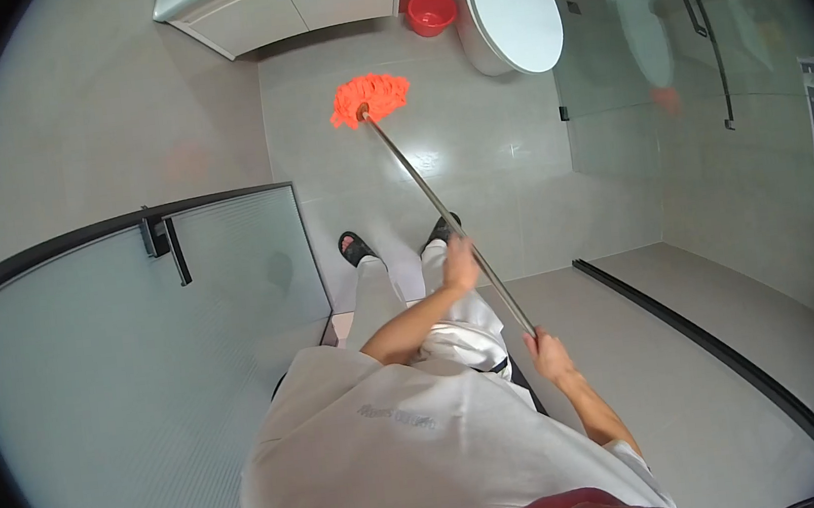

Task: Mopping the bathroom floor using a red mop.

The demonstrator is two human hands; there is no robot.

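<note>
A mop with a fluffy orange head (372, 96) rests on the grey tiled floor (396, 151) ahead of my feet. Its long metal handle (411, 172) slopes back towards my right side. My left hand (460, 266), slightly blurred, wraps the handle partway along, above my right leg. Around the handle's near end closes my right hand (548, 355), lower in the picture and further right. Each palm is hidden by the fingers and the handle.
A white toilet (516, 19) with its lid down stands ahead right, beside a red plastic basin (431, 13). A white vanity cabinet (292, 9) is ahead left. Left of me stands a frosted glass door (247, 286); clear glass shower panels (625, 67) are at right.
</note>
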